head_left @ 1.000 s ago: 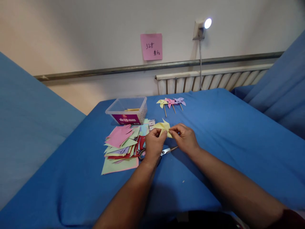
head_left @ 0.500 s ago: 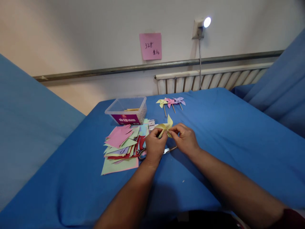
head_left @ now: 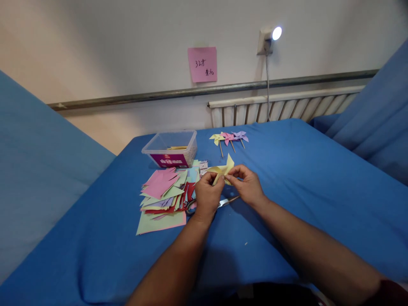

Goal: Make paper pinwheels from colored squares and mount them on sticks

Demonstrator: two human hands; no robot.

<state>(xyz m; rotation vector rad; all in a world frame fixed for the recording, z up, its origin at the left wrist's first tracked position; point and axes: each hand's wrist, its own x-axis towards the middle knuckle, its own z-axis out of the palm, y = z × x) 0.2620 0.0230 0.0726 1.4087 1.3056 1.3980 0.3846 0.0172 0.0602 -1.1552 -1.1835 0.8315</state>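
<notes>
A yellow paper pinwheel (head_left: 223,169) with folded blades is held up over the table between both hands. My left hand (head_left: 208,192) pinches its left side and middle between thumb and fingers. My right hand (head_left: 246,182) is closed on the right side, fingertips and thumb meeting near the pinwheel's centre; whatever small part lies under them is hidden. Below the hands lie scissors (head_left: 227,202), handles partly covered by my left hand and wrist. To the left is a stack of cut coloured paper (head_left: 162,187) in pink, green, purple and red.
A clear plastic box (head_left: 168,148) with thin wooden sticks (head_left: 177,148) stands behind the paper. Three finished pinwheels on sticks, yellow (head_left: 217,138), pink (head_left: 228,137) and purple (head_left: 240,136), lie at the back. A blue cloth (head_left: 306,182) covers the table.
Both hands stay closed on the yellow pinwheel, which has turned slightly, its upright blade leaning a little more to the right. The whole view has shifted slightly.
</notes>
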